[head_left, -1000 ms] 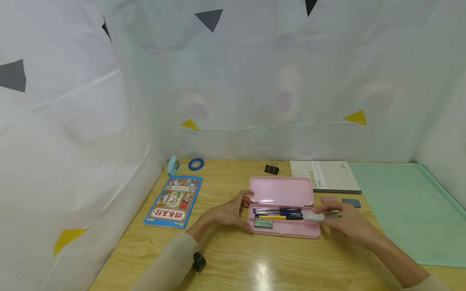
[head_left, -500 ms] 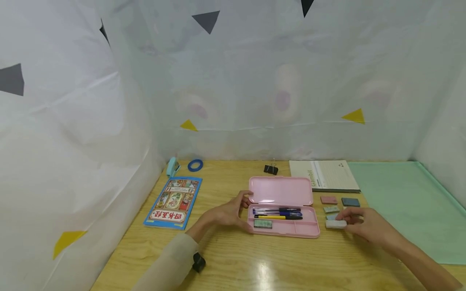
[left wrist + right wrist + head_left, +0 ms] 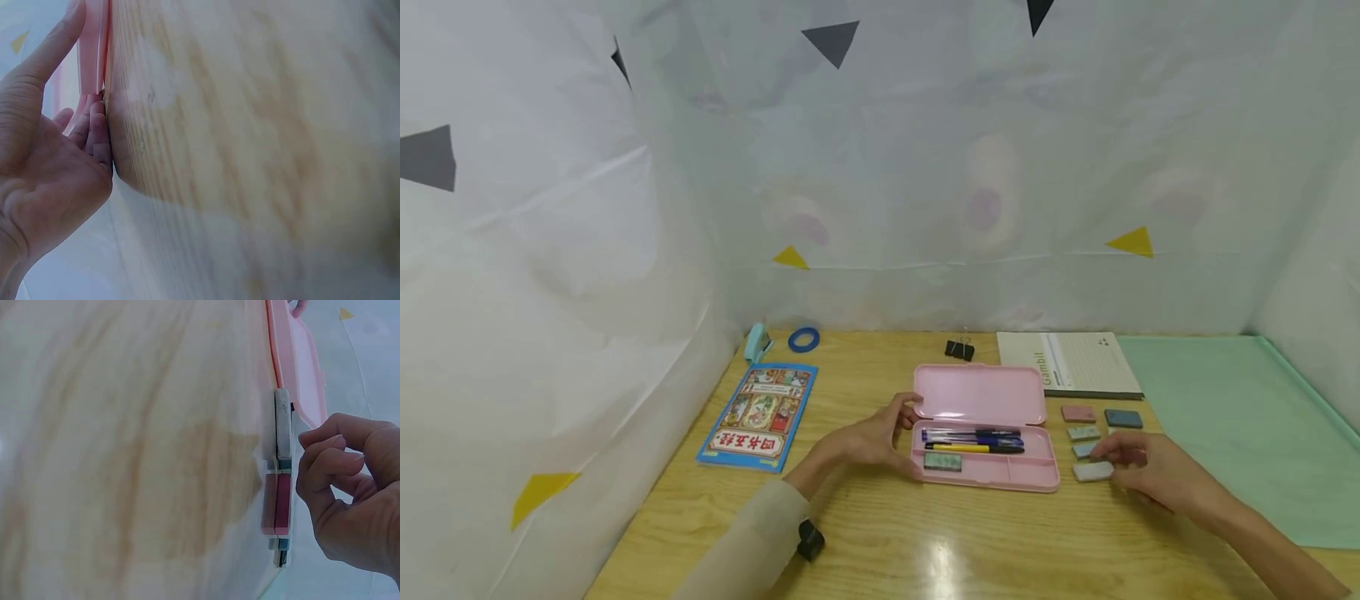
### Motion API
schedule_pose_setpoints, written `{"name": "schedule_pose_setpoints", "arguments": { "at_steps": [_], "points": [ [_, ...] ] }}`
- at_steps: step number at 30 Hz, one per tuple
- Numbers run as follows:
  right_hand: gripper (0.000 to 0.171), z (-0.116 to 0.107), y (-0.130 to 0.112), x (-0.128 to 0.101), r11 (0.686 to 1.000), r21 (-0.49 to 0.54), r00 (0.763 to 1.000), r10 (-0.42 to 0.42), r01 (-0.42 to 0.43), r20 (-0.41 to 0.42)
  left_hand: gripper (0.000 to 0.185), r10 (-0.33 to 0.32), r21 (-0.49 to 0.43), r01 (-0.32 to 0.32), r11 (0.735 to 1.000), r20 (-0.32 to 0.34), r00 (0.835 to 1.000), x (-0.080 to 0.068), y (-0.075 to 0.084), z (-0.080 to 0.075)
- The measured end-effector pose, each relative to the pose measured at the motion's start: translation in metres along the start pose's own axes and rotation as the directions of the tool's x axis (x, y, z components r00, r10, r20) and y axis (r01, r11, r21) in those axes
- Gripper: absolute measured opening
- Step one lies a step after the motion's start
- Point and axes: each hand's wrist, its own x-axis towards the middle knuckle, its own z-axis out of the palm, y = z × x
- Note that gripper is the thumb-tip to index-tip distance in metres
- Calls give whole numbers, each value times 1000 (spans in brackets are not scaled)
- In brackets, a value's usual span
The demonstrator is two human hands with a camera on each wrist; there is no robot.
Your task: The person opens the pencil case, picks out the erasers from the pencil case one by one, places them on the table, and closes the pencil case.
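Note:
A pink pencil case lies on the table with its lid raised. My left hand grips its left end, thumb at the front corner and fingers by the lid. In its back compartment lie several pens; a green eraser sits in front. Right of the case, a white eraser lies on the table. My right hand is just beside it, fingers loosely curled; in the right wrist view a small gap separates fingers and white eraser. Behind are a light blue eraser and a greenish one.
A pink eraser and a dark blue one lie before a notebook. A green mat covers the right side. At left are a blue-edged booklet, stapler and tape roll. A binder clip lies behind.
My right hand has carried the white eraser out from above the case to the table on the right and let go of it. The left hand stays on the case.

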Motion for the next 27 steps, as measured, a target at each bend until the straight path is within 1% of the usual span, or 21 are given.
{"name": "schedule_pose_setpoints", "arguments": {
  "at_steps": [3, 6, 9, 12, 14, 17, 18, 20, 24, 25, 27],
  "points": [
    [33, -2, -2, -1, 1000, -11, 1000, 11, -11, -15, 107, 17, 1, -17, 1000, 2, 1000, 0, 1, -1],
    [36, -3, -7, -1, 1000, -17, 1000, -5, 5, -28, 107, 13, -1, -13, 1000, 2, 1000, 0, 1, -1],
    [39, 1, -15, 2, 999, 9, 998, -44, 44, -37, 107, 12, -5, -12, 1000, 3, 1000, 0, 1, -1],
    [44, 9, -25, 8, 996, 57, 997, -62, 64, -36, 107, 14, -9, -14, 1000, 4, 1000, 0, 1, 0],
    [46, 16, -32, 13, 994, 86, 997, -70, 72, -20, 107, 16, -10, -16, 1000, 4, 1000, 0, 2, -1],
    [42, 28, -40, 21, 988, 120, 995, -96, 94, 15, 107, 18, -11, -17, 1000, 10, 1000, -1, 1, -1],
    [40, 33, -43, 23, 984, 134, 992, -121, 115, 37, 107, 19, -11, -19, 1000, 12, 1000, 0, 1, -1],
    [37, 42, -48, 29, 981, 152, 988, -137, 124, 75, 107, 18, -9, -17, 1000, 16, 1000, 0, 0, -1],
    [35, 60, -57, 37, 974, 186, 976, -159, 131, 146, 107, 9, 1, -9, 1000, 16, 1000, 1, -2, -1],
    [34, 64, -60, 38, 975, 192, 977, -147, 116, 158, 107, 5, 6, -5, 1000, 17, 1000, 1, -2, -2],
    [34, 71, -62, 41, 972, 202, 971, -155, 117, 184, 107, 3, 6, -3, 1000, 15, 1000, 1, -2, -2]
  ]
}}
